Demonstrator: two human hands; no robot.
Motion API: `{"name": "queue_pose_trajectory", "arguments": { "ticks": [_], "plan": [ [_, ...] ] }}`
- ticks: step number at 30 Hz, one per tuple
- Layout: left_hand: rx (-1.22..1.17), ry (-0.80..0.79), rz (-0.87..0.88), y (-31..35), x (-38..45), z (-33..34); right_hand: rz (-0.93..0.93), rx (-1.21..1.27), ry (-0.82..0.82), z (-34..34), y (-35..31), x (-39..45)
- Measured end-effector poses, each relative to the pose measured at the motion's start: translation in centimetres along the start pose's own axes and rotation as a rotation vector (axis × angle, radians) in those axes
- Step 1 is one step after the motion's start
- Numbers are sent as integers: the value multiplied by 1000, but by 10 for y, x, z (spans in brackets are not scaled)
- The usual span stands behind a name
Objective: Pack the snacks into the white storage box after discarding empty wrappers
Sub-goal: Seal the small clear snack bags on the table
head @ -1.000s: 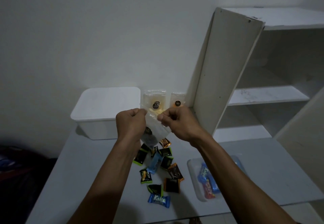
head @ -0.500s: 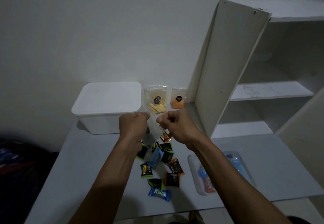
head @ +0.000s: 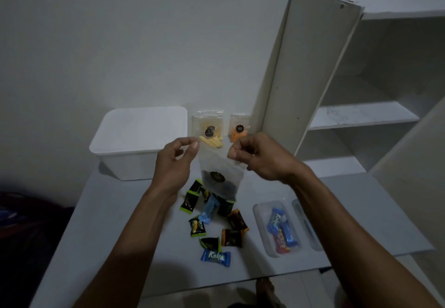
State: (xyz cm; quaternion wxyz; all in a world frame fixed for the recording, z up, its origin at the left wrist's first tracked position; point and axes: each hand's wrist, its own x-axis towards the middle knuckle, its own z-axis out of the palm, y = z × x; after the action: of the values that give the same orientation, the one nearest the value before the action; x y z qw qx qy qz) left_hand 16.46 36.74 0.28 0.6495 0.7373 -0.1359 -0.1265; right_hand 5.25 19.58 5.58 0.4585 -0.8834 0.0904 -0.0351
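Both hands pinch the clear pouch's top corners, left hand and right hand, above the worktop. Light, limp, probably slippery; white storage box at ten o'clock.

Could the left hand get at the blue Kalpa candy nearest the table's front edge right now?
Probably not yet: the left hand is pinching a clear pouch together with the right hand. The blue Kalpa candy lies uncovered.

I see a white shelf unit standing up and to the right of the right hand, its shelves bare. Below both hands spreads the grey table, the wall behind.
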Motion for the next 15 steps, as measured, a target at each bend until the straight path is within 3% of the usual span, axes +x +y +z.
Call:
{"name": "queue_pose_trajectory", "arguments": {
  "ticks": [5,8,15],
  "plan": [
    [-125,-4,40,-2,-1,7,11,90,27,-12,10,-4],
    [-194,39,2,-6,0,13,64,250,131,-9,30,-13],
    [-201,90,-111,-21,13,30,123,358,442,27,73,-4]
  ]
}}
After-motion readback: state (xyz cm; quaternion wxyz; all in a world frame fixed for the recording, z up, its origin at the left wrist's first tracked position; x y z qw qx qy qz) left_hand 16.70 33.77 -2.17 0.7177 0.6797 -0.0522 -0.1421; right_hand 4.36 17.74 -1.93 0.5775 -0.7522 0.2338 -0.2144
